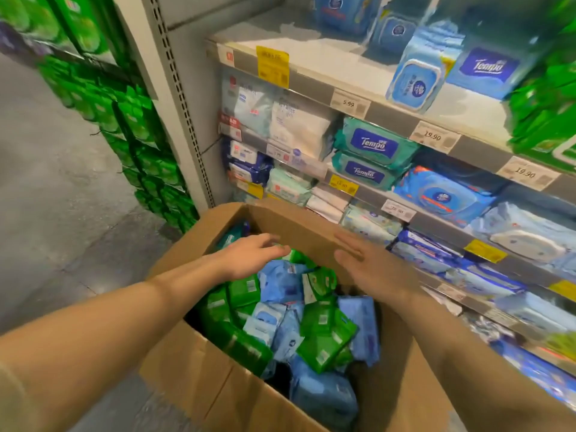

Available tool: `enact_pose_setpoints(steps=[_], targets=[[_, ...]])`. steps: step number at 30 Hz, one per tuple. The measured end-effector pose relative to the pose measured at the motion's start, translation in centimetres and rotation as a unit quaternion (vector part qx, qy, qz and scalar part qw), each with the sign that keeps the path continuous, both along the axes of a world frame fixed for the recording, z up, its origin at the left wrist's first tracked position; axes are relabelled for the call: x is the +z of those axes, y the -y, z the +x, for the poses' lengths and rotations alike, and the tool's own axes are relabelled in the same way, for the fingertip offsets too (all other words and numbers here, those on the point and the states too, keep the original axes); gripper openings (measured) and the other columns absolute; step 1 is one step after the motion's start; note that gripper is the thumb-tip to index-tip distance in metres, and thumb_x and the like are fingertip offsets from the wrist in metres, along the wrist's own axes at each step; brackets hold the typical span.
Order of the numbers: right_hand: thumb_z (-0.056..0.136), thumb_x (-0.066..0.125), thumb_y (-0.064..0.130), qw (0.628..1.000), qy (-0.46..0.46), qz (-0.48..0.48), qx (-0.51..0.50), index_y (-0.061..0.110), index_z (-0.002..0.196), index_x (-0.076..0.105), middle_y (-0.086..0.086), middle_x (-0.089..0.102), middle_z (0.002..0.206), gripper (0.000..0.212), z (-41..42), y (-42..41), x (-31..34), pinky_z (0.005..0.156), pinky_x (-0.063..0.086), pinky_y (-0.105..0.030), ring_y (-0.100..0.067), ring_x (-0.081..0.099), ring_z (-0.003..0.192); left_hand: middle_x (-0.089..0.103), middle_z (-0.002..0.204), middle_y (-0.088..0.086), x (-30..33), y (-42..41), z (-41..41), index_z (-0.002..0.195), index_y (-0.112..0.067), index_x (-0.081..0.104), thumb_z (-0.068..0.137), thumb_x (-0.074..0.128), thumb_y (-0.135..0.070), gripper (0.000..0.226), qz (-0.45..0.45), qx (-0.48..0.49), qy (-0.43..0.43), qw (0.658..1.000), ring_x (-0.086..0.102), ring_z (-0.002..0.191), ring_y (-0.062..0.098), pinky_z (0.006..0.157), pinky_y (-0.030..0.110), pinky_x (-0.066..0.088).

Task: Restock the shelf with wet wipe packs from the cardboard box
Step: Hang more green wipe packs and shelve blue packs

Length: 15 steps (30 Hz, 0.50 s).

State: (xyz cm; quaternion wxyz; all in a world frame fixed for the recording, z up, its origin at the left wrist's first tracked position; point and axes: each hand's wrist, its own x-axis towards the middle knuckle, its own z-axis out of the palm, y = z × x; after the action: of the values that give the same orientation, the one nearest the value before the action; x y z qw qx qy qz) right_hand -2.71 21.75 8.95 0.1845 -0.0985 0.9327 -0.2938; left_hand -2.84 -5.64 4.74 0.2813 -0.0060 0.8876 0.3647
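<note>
An open cardboard box [193, 363] stands in front of me, filled with several green wet wipe packs [324, 335] and blue wet wipe packs [280, 280] lying in a jumble. My left hand [252, 255] hovers over the far left of the box with fingers relaxed, holding nothing. Over the box's far right side my right hand [371, 263] is stretched flat, palm inward, empty. The shelf [389, 112] rises to the right in several tiers stocked with wipe packs.
Price tags [431, 137] line the shelf edges. The top tier has bare white surface [311, 54] at its left. A grey upright post [174, 88] stands left of the shelf, with stacked green packages [137, 145] beyond it. Grey floor [56, 188] lies to the left.
</note>
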Motion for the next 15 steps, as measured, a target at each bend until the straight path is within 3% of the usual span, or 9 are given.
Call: enact_pose_setpoints(steps=[3, 6, 9, 11, 13, 15], targets=[[0.105, 0.053, 0.037, 1.000, -0.006, -0.015, -0.024, 0.030, 0.151, 0.049, 0.013, 0.047, 0.154, 0.047, 0.6, 0.4, -2.0, 0.096, 0.017, 0.003, -0.005, 0.039, 0.142, 0.047, 0.158, -0.004, -2.5, 0.1, 0.3, 0.153, -0.027, 0.046, 0.097, 0.045, -0.072, 0.072, -0.020, -0.022, 0.013, 0.999, 0.048, 0.140, 0.018, 0.110, 0.034, 0.036], [0.104, 0.055, 0.037, 0.998, 0.026, -0.024, -0.059, 0.033, 0.148, 0.052, 0.012, 0.055, 0.147, 0.045, 1.4, 0.7, -4.9, 0.102, 0.032, -0.014, -0.010, 0.050, 0.136, 0.047, 0.158, -0.003, -4.9, -0.1, 0.8, 0.154, -0.025, 0.045, 0.098, 0.045, -0.069, 0.071, -0.021, -0.024, 0.041, 0.999, 0.050, 0.138, 0.019, 0.105, 0.032, 0.036], [0.103, 0.057, 0.036, 0.992, 0.063, -0.051, -0.097, 0.034, 0.145, 0.055, 0.008, 0.058, 0.145, 0.043, 2.5, 1.1, -7.7, 0.108, 0.042, -0.030, -0.012, 0.059, 0.122, 0.045, 0.160, -0.001, -7.2, 0.0, 1.7, 0.154, -0.024, 0.046, 0.095, 0.044, -0.074, 0.077, -0.024, -0.007, 0.069, 0.997, 0.045, 0.143, 0.021, 0.113, 0.034, 0.034], [0.103, 0.057, 0.037, 0.987, 0.097, -0.062, -0.113, 0.034, 0.144, 0.056, 0.007, 0.060, 0.141, 0.041, 3.3, 1.7, -9.6, 0.104, 0.046, -0.033, -0.011, 0.059, 0.118, 0.045, 0.160, 0.000, -8.6, 0.2, 2.4, 0.152, -0.025, 0.048, 0.085, 0.041, -0.081, 0.088, -0.047, -0.008, 0.086, 0.995, 0.044, 0.144, 0.022, 0.116, 0.037, 0.035], [0.102, 0.058, 0.038, 0.980, 0.134, -0.075, -0.129, 0.036, 0.140, 0.059, 0.007, 0.062, 0.136, 0.038, 4.2, 2.4, -11.7, 0.103, 0.047, -0.032, -0.010, 0.060, 0.121, 0.052, 0.154, 0.003, -10.0, 0.5, 3.3, 0.149, -0.023, 0.051, 0.092, 0.047, -0.070, 0.074, -0.084, -0.030, 0.102, 0.991, 0.051, 0.138, 0.025, 0.110, 0.035, 0.041], [0.099, 0.061, 0.041, 0.971, 0.168, -0.091, -0.146, 0.040, 0.133, 0.061, 0.006, 0.067, 0.128, 0.034, 5.1, 3.7, -13.9, 0.091, 0.052, -0.031, -0.008, 0.065, 0.105, 0.062, 0.140, 0.007, -11.4, 0.8, 4.4, 0.142, -0.019, 0.057, 0.098, 0.054, -0.051, 0.054, -0.117, -0.065, 0.102, 0.986, 0.059, 0.127, 0.028, 0.099, 0.032, 0.048]])
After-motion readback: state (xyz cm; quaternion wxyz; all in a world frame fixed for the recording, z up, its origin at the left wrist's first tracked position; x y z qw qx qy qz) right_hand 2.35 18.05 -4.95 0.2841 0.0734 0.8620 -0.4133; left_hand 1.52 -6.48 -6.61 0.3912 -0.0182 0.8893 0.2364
